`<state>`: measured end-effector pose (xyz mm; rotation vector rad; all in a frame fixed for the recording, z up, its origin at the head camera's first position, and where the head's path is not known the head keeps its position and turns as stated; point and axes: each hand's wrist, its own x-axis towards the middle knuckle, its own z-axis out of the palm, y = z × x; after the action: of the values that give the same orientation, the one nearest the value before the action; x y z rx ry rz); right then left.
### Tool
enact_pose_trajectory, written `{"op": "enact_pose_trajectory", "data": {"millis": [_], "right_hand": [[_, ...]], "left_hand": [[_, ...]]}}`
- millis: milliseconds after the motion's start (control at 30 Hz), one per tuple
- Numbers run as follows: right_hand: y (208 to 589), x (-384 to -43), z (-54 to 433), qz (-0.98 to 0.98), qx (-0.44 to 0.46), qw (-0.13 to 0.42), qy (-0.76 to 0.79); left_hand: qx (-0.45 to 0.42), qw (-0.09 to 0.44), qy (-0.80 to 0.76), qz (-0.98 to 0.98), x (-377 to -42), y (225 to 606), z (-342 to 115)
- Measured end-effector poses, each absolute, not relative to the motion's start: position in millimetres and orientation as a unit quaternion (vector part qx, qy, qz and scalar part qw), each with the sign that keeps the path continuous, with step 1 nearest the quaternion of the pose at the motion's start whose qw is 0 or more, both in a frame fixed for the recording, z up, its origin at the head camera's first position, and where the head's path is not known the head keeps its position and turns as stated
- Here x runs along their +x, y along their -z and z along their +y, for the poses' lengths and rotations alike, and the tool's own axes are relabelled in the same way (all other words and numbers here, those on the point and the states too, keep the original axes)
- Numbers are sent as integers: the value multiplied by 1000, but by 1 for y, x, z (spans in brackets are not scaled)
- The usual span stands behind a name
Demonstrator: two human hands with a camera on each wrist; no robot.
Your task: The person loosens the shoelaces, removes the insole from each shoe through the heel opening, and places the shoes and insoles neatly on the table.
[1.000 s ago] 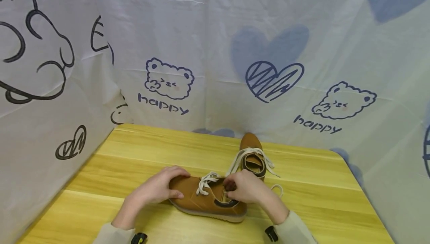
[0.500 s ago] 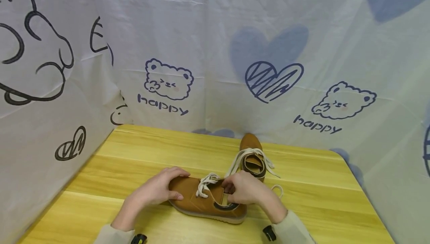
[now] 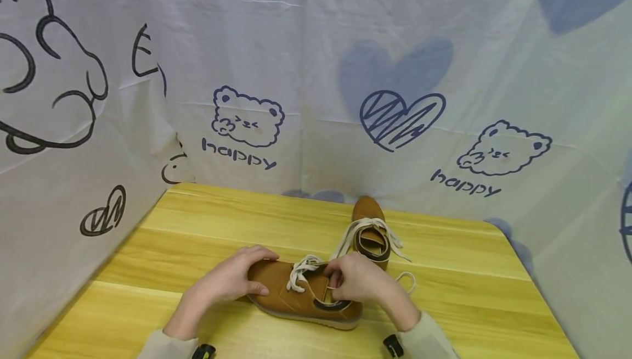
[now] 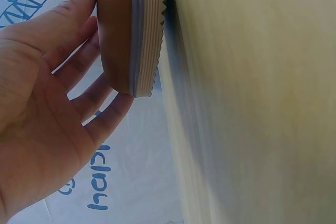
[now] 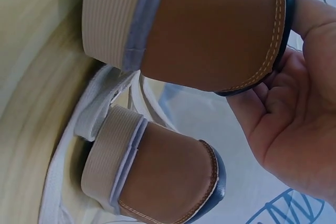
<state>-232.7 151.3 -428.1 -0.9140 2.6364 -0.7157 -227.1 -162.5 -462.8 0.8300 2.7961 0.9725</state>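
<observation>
A brown lace-up shoe (image 3: 278,285) with a pale ridged sole lies on the table, toe pointing left. Its white laces (image 3: 298,278) are bunched in a bow-like knot over the front. Around the toe, my left hand (image 3: 232,276) grips with the thumb on the near side and fingers on the far side. My right hand (image 3: 362,276) reaches into the shoe's dark-rimmed opening with curled fingers; the fingertips are partly hidden inside. Beside them shows a light-edged piece in the opening. In the right wrist view, the right fingers go in behind the heel collar (image 5: 281,51).
A second brown shoe (image 3: 367,209) stands behind the right hand, toe towards the back, its white laces (image 3: 353,233) trailing loose. One lace loop (image 3: 407,281) lies right of the right wrist. A printed cloth (image 3: 316,73) hangs behind the wooden table (image 3: 207,213).
My right hand has shifted slightly, its fingers a little further down in the shoe's opening. The left hand and both shoes stay almost where they were.
</observation>
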Motion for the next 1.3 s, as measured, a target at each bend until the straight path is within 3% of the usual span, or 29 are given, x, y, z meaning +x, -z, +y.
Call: {"op": "enact_pose_trajectory", "data": {"millis": [967, 1300], "right_hand": [[426, -233, 150, 908, -351, 86, 213], [431, -236, 155, 902, -337, 96, 251]], "left_hand": [[277, 34, -313, 908, -227, 462, -162], [276, 36, -311, 909, -228, 464, -162]]}}
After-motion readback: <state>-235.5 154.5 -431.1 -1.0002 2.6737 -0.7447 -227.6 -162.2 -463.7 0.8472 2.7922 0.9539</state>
